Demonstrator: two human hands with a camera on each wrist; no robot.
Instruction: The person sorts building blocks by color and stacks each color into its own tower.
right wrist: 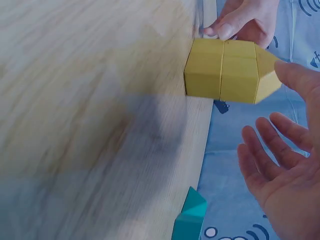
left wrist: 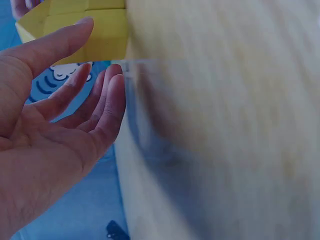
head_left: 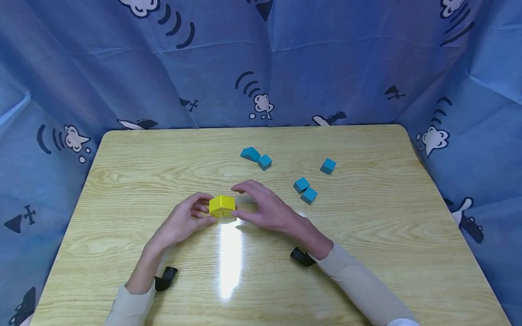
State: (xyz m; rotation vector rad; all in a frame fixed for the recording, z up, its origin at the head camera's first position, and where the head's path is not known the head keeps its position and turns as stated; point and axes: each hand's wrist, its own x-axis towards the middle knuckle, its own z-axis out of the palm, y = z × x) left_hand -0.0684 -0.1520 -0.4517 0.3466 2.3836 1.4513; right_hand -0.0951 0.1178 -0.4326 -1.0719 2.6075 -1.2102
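Observation:
A small yellow block stack (head_left: 222, 204) stands on the table between the two hands. Cubes form its lower part, and a wedge-shaped piece tops it, as the right wrist view shows (right wrist: 222, 70). The left hand (head_left: 185, 221) is at the stack's left side, fingers loosely bent and thumb close to the near face; whether it touches cannot be told. On the other side is the right hand (head_left: 265, 207), its thumb tip at the wedge and its other fingers spread away from the blocks. Neither hand curls around the stack.
Behind the hands lie a blue triangular block (head_left: 250, 154) and a blue cube (head_left: 264, 162). Farther right are two neighbouring blue cubes (head_left: 301, 184) and a single blue cube (head_left: 328, 166). A patterned blue cloth (head_left: 228, 59) hangs behind the wooden table (head_left: 387, 235).

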